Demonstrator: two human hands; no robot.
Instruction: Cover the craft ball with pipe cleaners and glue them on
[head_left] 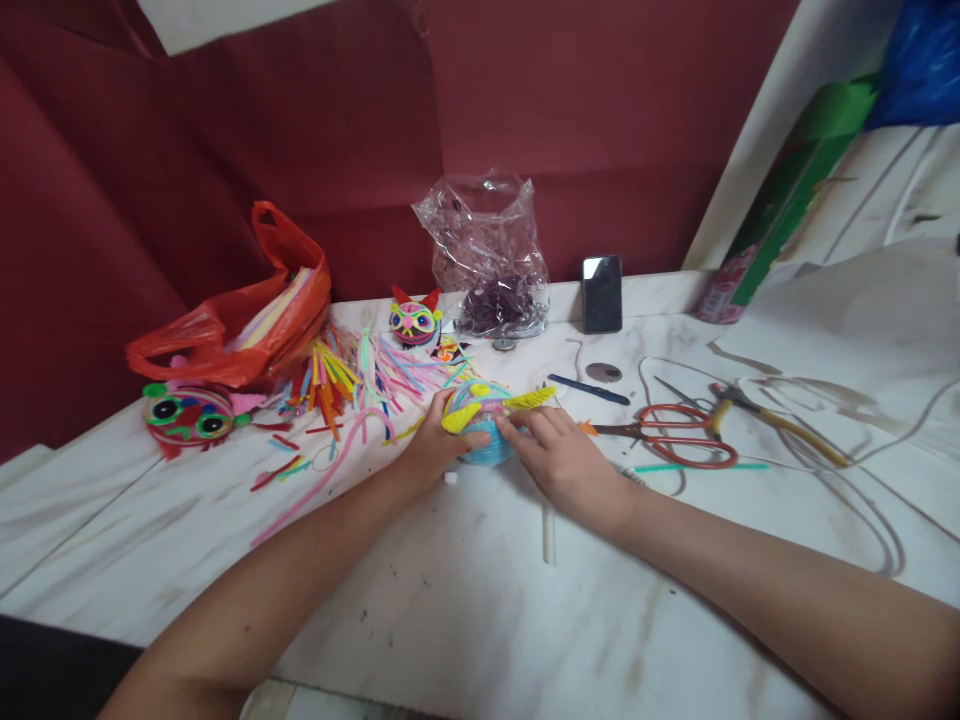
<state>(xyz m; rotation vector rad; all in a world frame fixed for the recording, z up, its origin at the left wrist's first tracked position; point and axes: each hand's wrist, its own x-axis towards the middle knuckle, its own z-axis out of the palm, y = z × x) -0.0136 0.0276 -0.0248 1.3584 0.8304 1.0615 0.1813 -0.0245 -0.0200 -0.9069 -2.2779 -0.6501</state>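
Note:
A round light-blue craft piece (487,448) with two yellow wing-like parts sits between my hands at the middle of the table. My left hand (437,440) grips its left side, thumb across the front. From the right, my right hand (551,455) has its thumb and fingers closed at the pink part near the base of the right yellow piece (534,398). What lies under the fingertips is too small to make out. Just right of that hand lie red-handled scissors (690,436).
Behind are colourful fuzzy stems (405,375), a finished-looking face figure (414,318), a clear bag (499,300) and a phone (602,294). A second figure (187,415) and a red bag (225,340) stand left. Pliers (795,435) and loose wire lie right.

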